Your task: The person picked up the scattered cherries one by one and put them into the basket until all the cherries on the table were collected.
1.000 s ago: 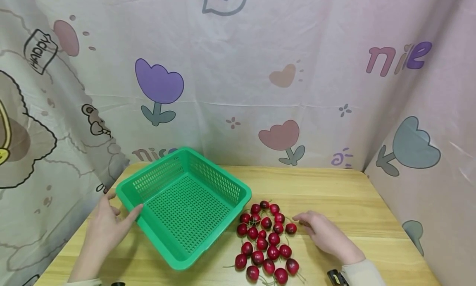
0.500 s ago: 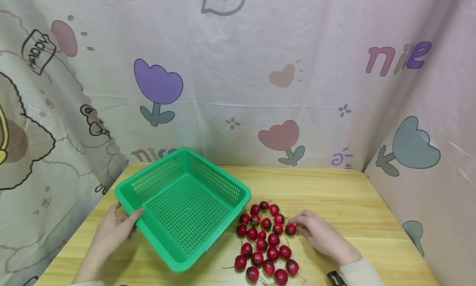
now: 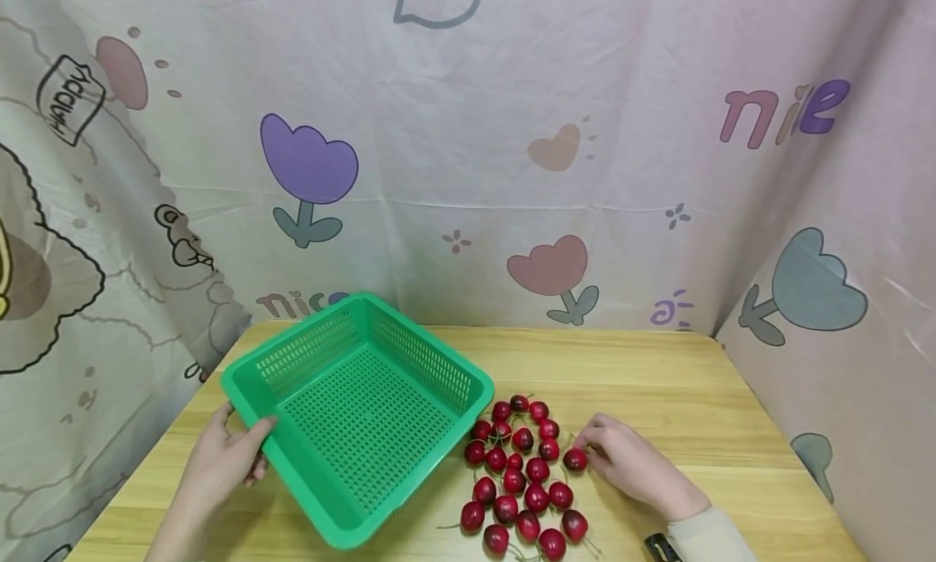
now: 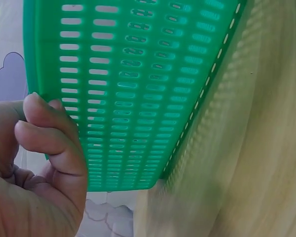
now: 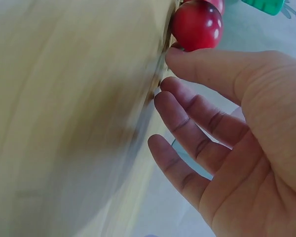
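Note:
In the head view my left hand [image 3: 223,456] grips the left rim of a green plastic basket [image 3: 310,493], thumb over the edge and fingers beneath. The left wrist view shows the curled fingers of the left hand [image 4: 44,153] against the basket's slotted outer wall [image 4: 113,94]. At the right of a cluster of red cherries [image 3: 536,497], my right hand [image 3: 636,469] pinches at the top of one dark red cherry [image 3: 575,460], seemingly by its stem. Up close, that cherry [image 5: 197,24] sits just beyond the thumb tip; the index finger is mostly hidden.
All this is on a light wooden table [image 3: 621,367]. A patterned cloth [image 3: 453,140] hangs behind it and along both sides. The cherries lie just right of the basket, their thin stems sticking out in several directions.
My left hand has taken hold of the basket rim, and the basket's left side has shifted slightly left and toward me. My right hand has reached the outer cherry, which has shifted slightly toward me.

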The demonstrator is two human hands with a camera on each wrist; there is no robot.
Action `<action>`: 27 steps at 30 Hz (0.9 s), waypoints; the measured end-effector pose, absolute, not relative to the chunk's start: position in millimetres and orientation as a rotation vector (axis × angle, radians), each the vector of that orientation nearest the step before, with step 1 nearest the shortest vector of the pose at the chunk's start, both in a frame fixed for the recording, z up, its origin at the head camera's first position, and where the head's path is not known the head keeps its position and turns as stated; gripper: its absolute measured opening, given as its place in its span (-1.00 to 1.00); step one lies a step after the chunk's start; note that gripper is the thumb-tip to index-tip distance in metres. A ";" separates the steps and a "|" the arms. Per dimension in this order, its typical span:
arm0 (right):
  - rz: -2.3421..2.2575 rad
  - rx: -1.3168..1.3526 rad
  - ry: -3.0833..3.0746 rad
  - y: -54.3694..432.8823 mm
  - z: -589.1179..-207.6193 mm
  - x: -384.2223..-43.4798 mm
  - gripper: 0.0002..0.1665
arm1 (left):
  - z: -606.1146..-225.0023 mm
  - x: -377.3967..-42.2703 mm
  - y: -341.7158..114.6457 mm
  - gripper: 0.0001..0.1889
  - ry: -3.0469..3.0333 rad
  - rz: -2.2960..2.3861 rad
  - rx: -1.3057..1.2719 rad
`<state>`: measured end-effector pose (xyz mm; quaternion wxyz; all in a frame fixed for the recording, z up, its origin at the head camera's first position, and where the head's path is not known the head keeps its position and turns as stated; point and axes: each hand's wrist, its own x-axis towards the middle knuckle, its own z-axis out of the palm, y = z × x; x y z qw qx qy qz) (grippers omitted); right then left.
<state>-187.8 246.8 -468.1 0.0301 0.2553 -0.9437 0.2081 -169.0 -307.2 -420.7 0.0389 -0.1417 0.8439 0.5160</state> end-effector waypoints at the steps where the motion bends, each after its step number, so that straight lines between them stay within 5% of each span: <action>1: 0.643 0.786 -2.909 246.9 -468.2 -187.8 -0.72 | -420.8 -168.1 -306.8 -0.03 2.589 1.582 -0.439; 19: 0.617 0.696 -2.944 251.1 -463.5 -182.2 -0.80 | -419.8 -155.0 -307.1 -0.02 2.544 1.534 -0.476; 27: 0.551 0.701 -2.891 253.0 -458.1 -180.7 -0.81 | -423.7 -158.6 -324.1 0.18 2.561 1.489 -0.460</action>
